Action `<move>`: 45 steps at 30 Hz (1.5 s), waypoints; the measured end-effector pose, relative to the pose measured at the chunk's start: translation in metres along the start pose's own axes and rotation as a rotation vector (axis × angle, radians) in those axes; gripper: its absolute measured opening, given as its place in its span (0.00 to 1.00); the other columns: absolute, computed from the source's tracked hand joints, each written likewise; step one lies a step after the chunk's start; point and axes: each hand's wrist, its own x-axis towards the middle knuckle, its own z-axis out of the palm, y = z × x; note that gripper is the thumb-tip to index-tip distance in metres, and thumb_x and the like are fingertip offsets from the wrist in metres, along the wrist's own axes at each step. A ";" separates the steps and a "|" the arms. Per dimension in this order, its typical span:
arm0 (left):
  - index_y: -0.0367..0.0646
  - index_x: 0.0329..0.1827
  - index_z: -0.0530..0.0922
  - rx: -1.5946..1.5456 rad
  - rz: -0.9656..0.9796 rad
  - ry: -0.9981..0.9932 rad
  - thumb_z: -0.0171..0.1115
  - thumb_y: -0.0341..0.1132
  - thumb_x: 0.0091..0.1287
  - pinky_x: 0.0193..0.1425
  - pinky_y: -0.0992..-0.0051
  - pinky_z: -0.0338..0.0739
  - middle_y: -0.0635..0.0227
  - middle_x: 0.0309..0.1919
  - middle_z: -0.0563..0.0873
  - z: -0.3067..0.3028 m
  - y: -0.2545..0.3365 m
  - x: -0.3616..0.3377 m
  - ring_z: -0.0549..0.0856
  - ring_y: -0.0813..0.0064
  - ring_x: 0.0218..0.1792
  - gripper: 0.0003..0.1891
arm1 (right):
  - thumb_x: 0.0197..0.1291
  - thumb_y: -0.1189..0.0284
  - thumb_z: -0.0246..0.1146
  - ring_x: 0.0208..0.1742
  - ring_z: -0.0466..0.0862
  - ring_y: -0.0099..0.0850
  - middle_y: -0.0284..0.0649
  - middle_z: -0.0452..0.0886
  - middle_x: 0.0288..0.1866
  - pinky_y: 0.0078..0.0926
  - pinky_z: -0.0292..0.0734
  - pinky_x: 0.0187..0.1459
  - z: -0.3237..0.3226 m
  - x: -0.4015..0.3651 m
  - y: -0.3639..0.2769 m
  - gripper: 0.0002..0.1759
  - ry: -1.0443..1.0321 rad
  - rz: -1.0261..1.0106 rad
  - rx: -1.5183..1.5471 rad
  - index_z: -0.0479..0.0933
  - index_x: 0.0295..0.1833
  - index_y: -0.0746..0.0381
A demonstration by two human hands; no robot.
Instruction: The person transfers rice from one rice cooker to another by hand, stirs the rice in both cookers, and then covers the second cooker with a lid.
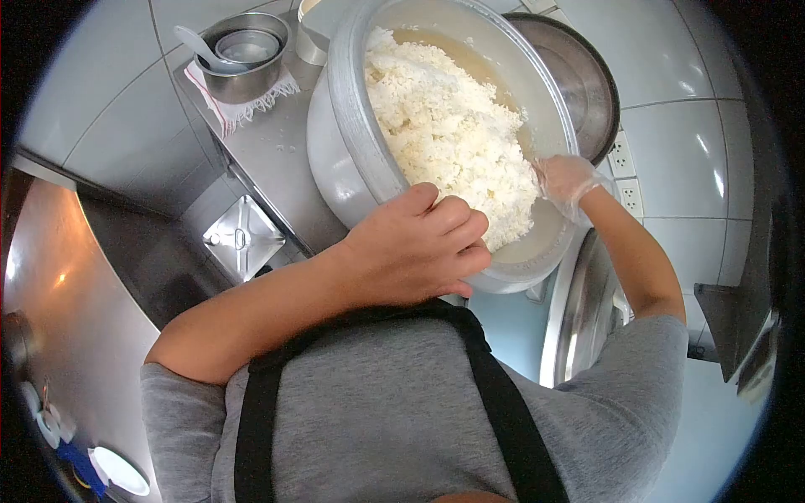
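A large metal pot tilts toward me, with a heap of white cooked rice inside. Cloudy yellowish liquid lies along the far side of the rice. My bare left hand is at the near rim, its fingers curled over the edge and closed on the pot. Inside the pot, on the right, my right hand wears a clear plastic glove and touches the edge of the rice. Its fingertips are partly hidden by the glove and rice.
A steel pot holding a smaller bowl and a pale spoon stands on a cloth at the left of the steel counter. Behind the big pot leans a dark round lid. Wall sockets sit at right.
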 end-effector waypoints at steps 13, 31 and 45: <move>0.56 0.37 0.73 -0.017 0.015 0.060 0.58 0.61 0.54 0.44 0.71 0.67 0.75 0.37 0.71 0.006 0.001 0.000 0.72 0.76 0.40 0.20 | 0.60 0.64 0.55 0.54 0.79 0.50 0.54 0.81 0.51 0.40 0.73 0.57 0.012 -0.040 -0.063 0.20 -0.081 -0.160 0.495 0.77 0.54 0.62; 0.56 0.39 0.73 0.039 0.067 0.099 0.53 0.59 0.60 0.46 0.73 0.69 0.74 0.38 0.72 0.008 0.001 -0.001 0.73 0.76 0.42 0.18 | 0.65 0.58 0.55 0.49 0.82 0.51 0.51 0.82 0.49 0.46 0.75 0.50 -0.079 0.042 -0.035 0.19 0.486 0.044 0.181 0.75 0.53 0.59; 0.54 0.37 0.71 0.071 0.031 0.076 0.54 0.58 0.59 0.47 0.75 0.69 0.74 0.36 0.71 0.008 0.001 0.000 0.73 0.77 0.41 0.18 | 0.64 0.66 0.52 0.39 0.86 0.46 0.49 0.85 0.37 0.46 0.79 0.42 -0.013 0.097 0.026 0.14 0.376 0.153 -0.226 0.82 0.37 0.59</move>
